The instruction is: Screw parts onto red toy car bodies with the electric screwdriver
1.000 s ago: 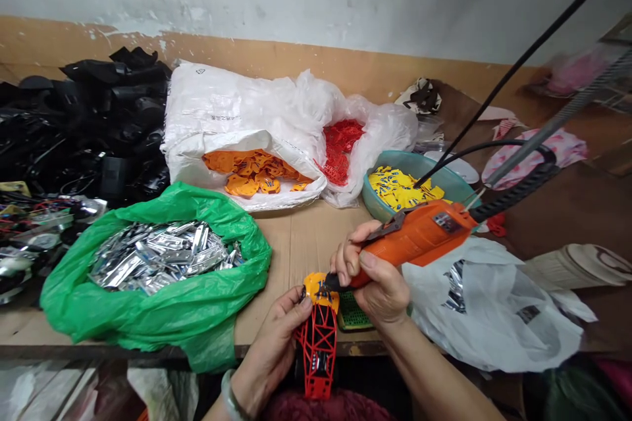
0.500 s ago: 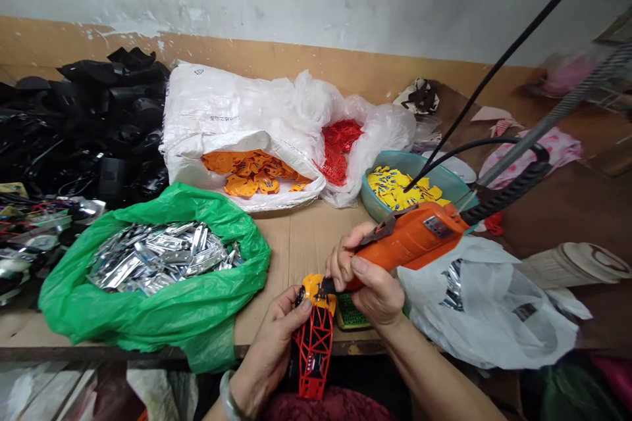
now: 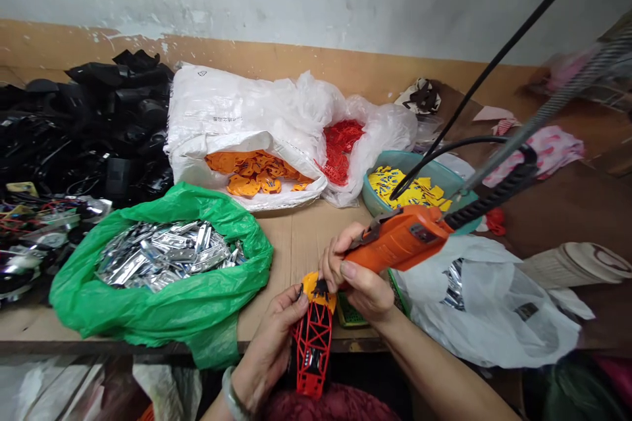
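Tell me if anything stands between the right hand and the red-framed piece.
Only the orange power tool in the right hand; its dark nose is at the orange end of the red-framed piece. Nothing else visible stands between them. The left hand holds the piece from its left side.

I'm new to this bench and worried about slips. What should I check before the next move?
1. Left hand holding the red lattice frame with orange panel: ok.
2. Right hand around the orange powered tool: ok.
3. Tool's tip seated properly: cannot tell, fingers obscure it.
4. Black cable clear of the round teal basin: cannot tell, they overlap in view.
5. Green plastic bag open, silver metal parts exposed: ok.
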A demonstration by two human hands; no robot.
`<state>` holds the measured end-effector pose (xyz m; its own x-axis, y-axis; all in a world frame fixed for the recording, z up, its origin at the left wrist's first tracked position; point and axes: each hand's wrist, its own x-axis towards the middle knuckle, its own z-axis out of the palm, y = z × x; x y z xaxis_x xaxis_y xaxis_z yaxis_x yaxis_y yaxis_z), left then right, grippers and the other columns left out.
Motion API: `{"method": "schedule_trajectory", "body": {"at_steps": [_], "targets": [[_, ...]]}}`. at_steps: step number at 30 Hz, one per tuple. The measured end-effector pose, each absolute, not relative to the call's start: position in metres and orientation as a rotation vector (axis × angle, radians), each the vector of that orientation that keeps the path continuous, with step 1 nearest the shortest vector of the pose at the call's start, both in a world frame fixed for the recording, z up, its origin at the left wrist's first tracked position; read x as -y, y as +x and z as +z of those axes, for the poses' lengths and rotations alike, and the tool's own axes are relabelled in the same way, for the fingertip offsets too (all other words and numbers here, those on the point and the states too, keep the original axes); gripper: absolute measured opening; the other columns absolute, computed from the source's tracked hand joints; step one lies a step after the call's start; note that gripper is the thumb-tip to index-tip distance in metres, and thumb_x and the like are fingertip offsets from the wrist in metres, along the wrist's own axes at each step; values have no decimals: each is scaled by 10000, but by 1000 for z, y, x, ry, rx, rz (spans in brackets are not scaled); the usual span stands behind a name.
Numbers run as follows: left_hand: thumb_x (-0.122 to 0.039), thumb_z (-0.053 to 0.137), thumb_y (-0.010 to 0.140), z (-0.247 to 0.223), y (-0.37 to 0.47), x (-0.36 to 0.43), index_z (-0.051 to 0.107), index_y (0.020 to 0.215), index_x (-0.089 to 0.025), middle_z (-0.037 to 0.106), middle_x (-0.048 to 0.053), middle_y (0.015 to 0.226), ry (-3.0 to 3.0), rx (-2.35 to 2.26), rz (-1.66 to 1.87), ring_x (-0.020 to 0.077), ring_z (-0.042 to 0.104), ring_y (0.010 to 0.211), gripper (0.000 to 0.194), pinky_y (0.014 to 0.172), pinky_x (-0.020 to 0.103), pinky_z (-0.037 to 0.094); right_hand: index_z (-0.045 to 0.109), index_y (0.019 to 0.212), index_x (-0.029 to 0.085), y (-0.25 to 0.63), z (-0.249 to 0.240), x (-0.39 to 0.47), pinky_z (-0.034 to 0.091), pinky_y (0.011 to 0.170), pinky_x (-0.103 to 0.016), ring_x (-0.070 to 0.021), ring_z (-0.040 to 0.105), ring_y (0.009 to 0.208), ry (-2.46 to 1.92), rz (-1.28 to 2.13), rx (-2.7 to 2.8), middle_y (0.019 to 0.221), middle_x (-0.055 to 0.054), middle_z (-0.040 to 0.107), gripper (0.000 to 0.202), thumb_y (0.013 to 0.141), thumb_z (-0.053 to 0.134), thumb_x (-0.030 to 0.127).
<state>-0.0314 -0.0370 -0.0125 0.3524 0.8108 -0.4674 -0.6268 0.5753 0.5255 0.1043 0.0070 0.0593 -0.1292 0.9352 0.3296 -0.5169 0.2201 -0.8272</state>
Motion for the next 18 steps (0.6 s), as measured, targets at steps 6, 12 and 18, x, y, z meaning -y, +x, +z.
{"method": "schedule_trajectory", "body": {"at_steps": [6,12,18], "targets": [[-365,841,701,-13,-43,35,730,847,-132,733,59,763,205,-870,1040,167,656,648,297,638,269,512,606,952,252,115,61,-45,509,537,-327,-139,504,449,-676,1114,1017,553,73,523,218,797,724,349],[-270,865,666,-10,-57,33,704,1054,-150,732,46,824,369,-838,1120,144,638,635,438,634,263,516,569,1243,280,136,53,-47,500,987,-392,-234,591,1152,-1087,647,1127,1226,-56,617,545,754,809,300],[-331,796,763,-4,-53,15,677,1101,-148,741,64,896,348,-829,1245,165,666,740,403,708,266,523,464,1430,257,107,7,36,531,991,-442,-286,592,1245,-1295,1202,1282,1461,-147,517,606,874,681,360]]}}
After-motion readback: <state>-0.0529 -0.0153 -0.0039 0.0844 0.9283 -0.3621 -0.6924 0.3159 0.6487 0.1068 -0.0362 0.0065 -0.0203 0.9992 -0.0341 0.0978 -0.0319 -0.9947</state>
